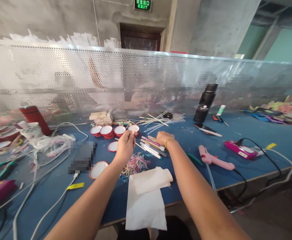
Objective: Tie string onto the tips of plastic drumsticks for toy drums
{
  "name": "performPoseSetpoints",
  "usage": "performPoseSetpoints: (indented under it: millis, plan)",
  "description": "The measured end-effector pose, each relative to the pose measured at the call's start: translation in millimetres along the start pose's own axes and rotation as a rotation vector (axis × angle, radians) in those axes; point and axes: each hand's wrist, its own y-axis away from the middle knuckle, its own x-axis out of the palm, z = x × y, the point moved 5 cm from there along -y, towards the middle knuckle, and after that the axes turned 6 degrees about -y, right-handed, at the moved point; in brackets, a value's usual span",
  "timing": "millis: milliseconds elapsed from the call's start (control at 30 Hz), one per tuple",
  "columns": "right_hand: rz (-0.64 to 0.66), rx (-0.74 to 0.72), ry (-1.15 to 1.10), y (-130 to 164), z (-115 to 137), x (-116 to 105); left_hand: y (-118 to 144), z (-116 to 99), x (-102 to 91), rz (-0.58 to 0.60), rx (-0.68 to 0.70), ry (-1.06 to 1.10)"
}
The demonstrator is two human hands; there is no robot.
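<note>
Item: small round red-rimmed dishes, four in a row [115,130] at the back of the blue table [236,133], their white insides bare as far as I can see. Two more, one [113,146] just behind my left wrist, one [98,169] beside the blurred dark box.

Item: my left hand [124,146], raised, fingers pinched on a thin pale stick [133,132].

Item: my right hand [163,137], curled knuckles-up over the pile of coloured pens [152,146]; I cannot tell what it grips.

Item: loose rubber bands [135,164], between my forearms. White folded paper [146,196] at the near edge.

Item: pink glue gun [214,160], black bottle [205,101], white cables [48,166] crossing left.
</note>
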Motion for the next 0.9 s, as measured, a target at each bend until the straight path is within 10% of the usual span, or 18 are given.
performPoseSetpoints:
  millis: [200, 433, 900]
  plan:
    - [-0.197, -0.208, -0.455, 9, 8, -17, -2, 2, -9.4, -0.102, -0.023, 0.06]
    - [0.254, -0.756, -1.23, 47, 69, -9, -4, -3, -22.9, -0.176, -0.052, 0.229]
    - [0.132, -0.57, -1.578, 48, 55, -19, 19, 1, 7.4, -0.002, 0.118, -0.238]
